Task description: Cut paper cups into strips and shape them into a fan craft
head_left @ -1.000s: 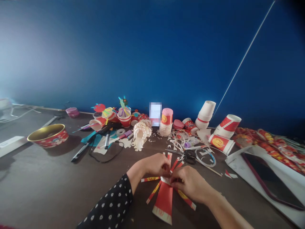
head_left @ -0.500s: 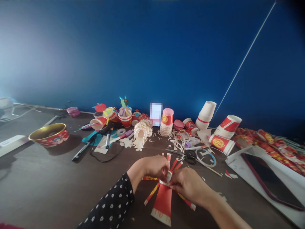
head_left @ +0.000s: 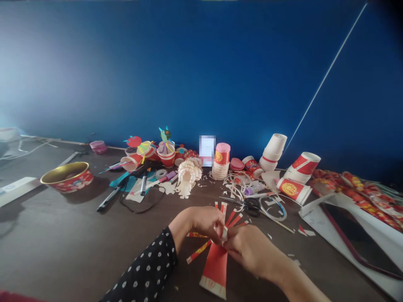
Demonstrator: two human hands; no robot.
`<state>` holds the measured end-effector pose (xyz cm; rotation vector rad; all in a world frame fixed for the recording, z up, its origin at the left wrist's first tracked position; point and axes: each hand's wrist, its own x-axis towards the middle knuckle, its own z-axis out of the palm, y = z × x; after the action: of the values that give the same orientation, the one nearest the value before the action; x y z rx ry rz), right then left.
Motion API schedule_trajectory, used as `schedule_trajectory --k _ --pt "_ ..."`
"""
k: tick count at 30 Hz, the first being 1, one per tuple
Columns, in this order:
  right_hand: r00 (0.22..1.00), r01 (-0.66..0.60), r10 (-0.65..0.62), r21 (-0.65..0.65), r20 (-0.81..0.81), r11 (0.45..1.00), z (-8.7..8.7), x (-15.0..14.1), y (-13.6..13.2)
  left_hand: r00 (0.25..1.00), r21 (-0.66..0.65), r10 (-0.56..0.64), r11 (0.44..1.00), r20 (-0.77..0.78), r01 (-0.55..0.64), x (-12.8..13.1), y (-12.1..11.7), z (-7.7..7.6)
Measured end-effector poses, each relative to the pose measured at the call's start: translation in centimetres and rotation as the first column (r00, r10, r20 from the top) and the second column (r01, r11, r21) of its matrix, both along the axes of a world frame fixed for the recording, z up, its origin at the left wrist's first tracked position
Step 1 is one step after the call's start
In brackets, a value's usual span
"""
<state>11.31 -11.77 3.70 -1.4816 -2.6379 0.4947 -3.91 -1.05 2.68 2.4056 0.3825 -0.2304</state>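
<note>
A red paper cup cut into strips lies flattened on the dark table, its strips fanned out around a white base. My left hand and my right hand meet over that base, each with fingers pinched on the cut cup. A wide red strip with a white rim points toward me. Thin red and yellow strips stick out to the left and beyond my fingers. Black-handled scissors lie just behind my hands.
A gold-lined bowl sits at the left. Markers, a black cord, decorated cups, a white fringed paper craft, stacked cups, tipped cups and paper scraps crowd the back. A white frame lies at the right.
My hands have kept working at the cup's base. The right hand has slid slightly down and toward me, and the left strip now angles lower.
</note>
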Motion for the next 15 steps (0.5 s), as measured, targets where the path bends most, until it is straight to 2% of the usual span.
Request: schedule_trajectory --k 2,7,11,15 --pt "0.993 -0.004 0.003 -0.003 -0.121 1.0 -0.4 0.5 0.4 1.0 0.016 0.015 1.0 -0.026 -0.014 0.0 0.0 0.2" --pt "0.964 0.109 -0.125 -0.078 -0.234 0.991 -1.3 1.2 1.2 0.996 -0.013 0.065 0.998 -0.062 -0.066 0.3 -0.2 0.3" --pt "0.955 0.149 -0.169 -0.1 -0.245 0.984 -1.5 1.1 1.2 0.993 0.006 0.084 0.996 -0.078 -0.084 0.5 -0.2 0.1" --pt "0.957 0.208 -0.22 -0.086 -0.188 0.974 -1.6 1.2 1.2 0.993 -0.025 0.084 0.996 -0.079 -0.086 0.5 -0.3 0.2"
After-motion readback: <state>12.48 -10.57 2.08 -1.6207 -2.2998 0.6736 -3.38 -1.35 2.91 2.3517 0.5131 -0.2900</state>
